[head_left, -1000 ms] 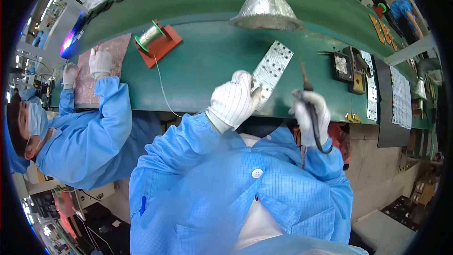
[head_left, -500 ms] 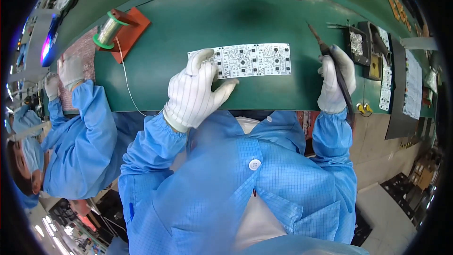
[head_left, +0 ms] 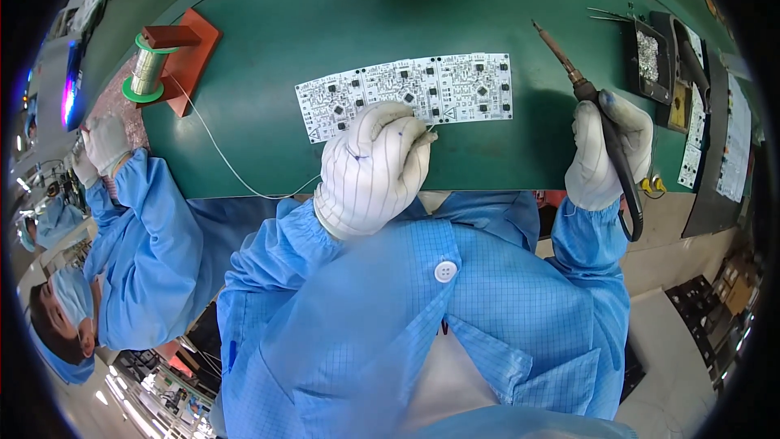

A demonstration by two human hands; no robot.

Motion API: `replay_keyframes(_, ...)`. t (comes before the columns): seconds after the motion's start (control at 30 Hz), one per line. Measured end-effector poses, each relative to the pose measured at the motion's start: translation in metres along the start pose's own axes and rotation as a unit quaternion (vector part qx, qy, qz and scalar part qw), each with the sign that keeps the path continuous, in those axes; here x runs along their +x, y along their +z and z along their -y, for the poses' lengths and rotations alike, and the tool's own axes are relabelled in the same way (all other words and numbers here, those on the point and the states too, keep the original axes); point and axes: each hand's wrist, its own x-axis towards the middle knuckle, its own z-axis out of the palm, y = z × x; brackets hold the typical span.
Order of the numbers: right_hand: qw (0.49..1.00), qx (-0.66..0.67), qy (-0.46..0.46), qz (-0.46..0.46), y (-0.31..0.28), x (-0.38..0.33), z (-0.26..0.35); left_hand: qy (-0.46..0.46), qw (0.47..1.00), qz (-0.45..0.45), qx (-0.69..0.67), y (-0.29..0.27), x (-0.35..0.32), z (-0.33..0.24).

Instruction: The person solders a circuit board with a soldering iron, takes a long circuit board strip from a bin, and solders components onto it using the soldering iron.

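Observation:
My gloved left hand (head_left: 375, 167) is closed just in front of the white circuit board panel (head_left: 475, 88), its knuckles covering part of the near edge. A thin solder wire (head_left: 213, 135) runs to that hand from the spool (head_left: 147, 70), and a short end pokes out by the fingertips. My gloved right hand (head_left: 608, 150) is wrapped round a soldering iron (head_left: 615, 142). The iron's tip points up and to the left, held apart from the board. Small black parts dot the panel, which lies flat on the green mat.
The spool sits on a red-brown stand (head_left: 192, 65) at the left. On the right are a black tray of shiny bits (head_left: 647, 57), tweezers (head_left: 609, 15) and more white board strips (head_left: 691, 146). A co-worker's gloved hands (head_left: 104, 145) rest at the far left.
My left hand has left the board's left end, moved right and closed on the solder wire. The soldering iron has shifted slightly right and lower. The view has tilted, with the foil-covered hood mostly out of sight.

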Motion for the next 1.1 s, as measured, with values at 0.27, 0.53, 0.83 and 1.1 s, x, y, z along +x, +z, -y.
replay_keyframes(0.27, 1.000, 0.003, -0.016, 0.016, 0.003, 0.001, -0.003, 0.009, 0.998, 0.046, 0.043, 0.002, -0.006, -0.002)
replay_keyframes(0.53, 0.999, -0.010, -0.052, 0.009, 0.003, 0.003, -0.007, 0.009, 0.996, 0.040, 0.077, 0.006, -0.010, 0.000)
replay_keyframes(0.83, 0.959, -0.084, -0.265, 0.052, -0.001, -0.006, -0.018, -0.016, 0.999, 0.022, 0.040, 0.003, 0.001, -0.003)
replay_keyframes(1.1, 0.925, -0.122, -0.354, 0.067, 0.003, -0.004, -0.014, -0.021, 0.999, 0.015, 0.043, 0.006, 0.000, -0.002)
